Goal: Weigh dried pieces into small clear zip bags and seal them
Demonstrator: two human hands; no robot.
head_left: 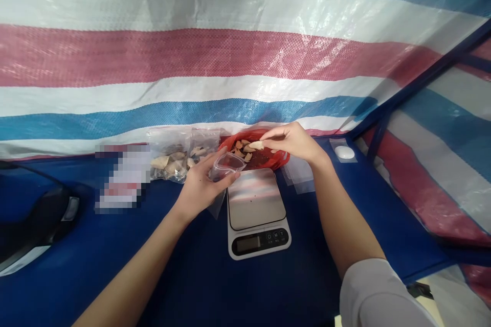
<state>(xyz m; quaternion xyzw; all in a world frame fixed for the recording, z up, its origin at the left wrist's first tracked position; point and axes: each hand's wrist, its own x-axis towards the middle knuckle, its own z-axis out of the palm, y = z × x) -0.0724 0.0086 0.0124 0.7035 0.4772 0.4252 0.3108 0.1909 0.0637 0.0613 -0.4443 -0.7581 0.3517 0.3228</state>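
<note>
My left hand point(203, 184) grips a small clear zip bag point(229, 162) by its rim, its mouth held apart between thumb and fingers. Pinched in my right hand point(295, 142) is a pale dried slice point(257, 145), just above a red plastic bag point(282, 157). Several brownish dried pieces point(241, 149) lie inside that red bag, with dark crumbs around them. In front of it stands a white kitchen scale point(258, 204); only a few dark specks show on its plate. Whether anything is inside the small bag I cannot tell.
Filled clear bags of dried pieces point(171, 161) stand left of my left hand. Flat clear bags point(301, 173) lie under my right wrist. A white oval object point(344, 152) in a small bag sits far right. A black object point(42, 214) is at left. Striped sheeting point(215, 56) hangs behind.
</note>
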